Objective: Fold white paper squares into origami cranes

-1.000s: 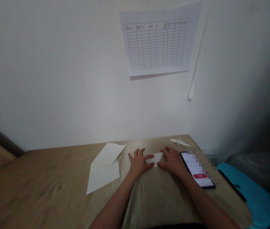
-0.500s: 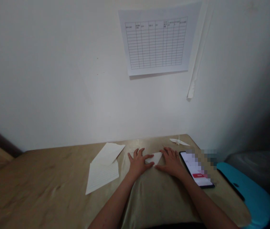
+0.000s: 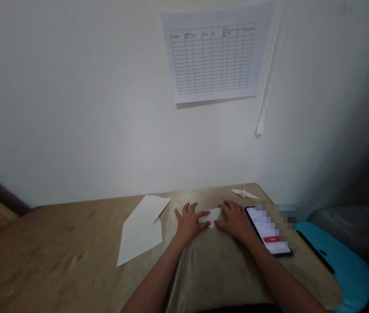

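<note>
A small folded piece of white paper [image 3: 213, 214] lies on the brown cloth between my hands. My left hand [image 3: 188, 221] grips its left side with thumb and index finger, while the other fingers spread over the cloth. On the paper's right side, my right hand [image 3: 235, 219] has its thumb at the lower edge and its index finger at the upper corner. Parts of the paper are hidden under my fingertips. Left of my left hand are white paper sheets [image 3: 140, 241], one overlapping another, the lower one with faint ruled lines.
A phone [image 3: 272, 237] with a lit screen lies right of my right hand. Behind it sits a small folded white paper shape [image 3: 245, 193]. A turquoise object [image 3: 344, 265] stands beside the table's right edge. A printed table sheet [image 3: 215, 61] hangs on the wall.
My right thumb has shifted slightly to the right along the paper's lower edge. My left hand and the other things stay in place.
</note>
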`<state>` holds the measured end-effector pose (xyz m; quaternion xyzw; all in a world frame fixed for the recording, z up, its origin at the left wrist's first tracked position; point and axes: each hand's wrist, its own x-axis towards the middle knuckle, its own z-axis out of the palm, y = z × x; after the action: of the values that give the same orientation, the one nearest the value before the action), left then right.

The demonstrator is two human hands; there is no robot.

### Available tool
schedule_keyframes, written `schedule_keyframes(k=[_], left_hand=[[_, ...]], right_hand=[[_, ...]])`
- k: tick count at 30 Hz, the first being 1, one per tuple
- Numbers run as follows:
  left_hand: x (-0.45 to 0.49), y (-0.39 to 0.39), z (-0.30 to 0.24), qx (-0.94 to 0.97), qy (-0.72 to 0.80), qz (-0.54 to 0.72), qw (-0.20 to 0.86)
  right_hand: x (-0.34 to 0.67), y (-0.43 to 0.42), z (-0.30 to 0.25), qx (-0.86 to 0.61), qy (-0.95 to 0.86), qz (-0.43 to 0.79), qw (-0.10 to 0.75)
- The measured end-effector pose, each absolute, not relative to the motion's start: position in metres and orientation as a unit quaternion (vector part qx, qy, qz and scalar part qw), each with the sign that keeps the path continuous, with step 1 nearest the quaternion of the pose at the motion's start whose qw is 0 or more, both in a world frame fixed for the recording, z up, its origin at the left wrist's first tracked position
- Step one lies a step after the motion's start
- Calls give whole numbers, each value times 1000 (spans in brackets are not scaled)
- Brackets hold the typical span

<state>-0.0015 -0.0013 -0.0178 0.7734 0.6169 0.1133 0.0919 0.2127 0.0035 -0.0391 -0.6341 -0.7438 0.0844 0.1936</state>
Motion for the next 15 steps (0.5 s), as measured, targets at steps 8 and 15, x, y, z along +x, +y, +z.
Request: schedule_keyframes(k=[8, 15], left_hand=[[-1, -2, -16, 771, 620, 108, 98], [-1, -2, -16, 771, 620, 110, 100]], right_hand=[[221, 16, -45, -631, -737, 89, 225], [222, 23, -40, -640, -726, 87, 236]])
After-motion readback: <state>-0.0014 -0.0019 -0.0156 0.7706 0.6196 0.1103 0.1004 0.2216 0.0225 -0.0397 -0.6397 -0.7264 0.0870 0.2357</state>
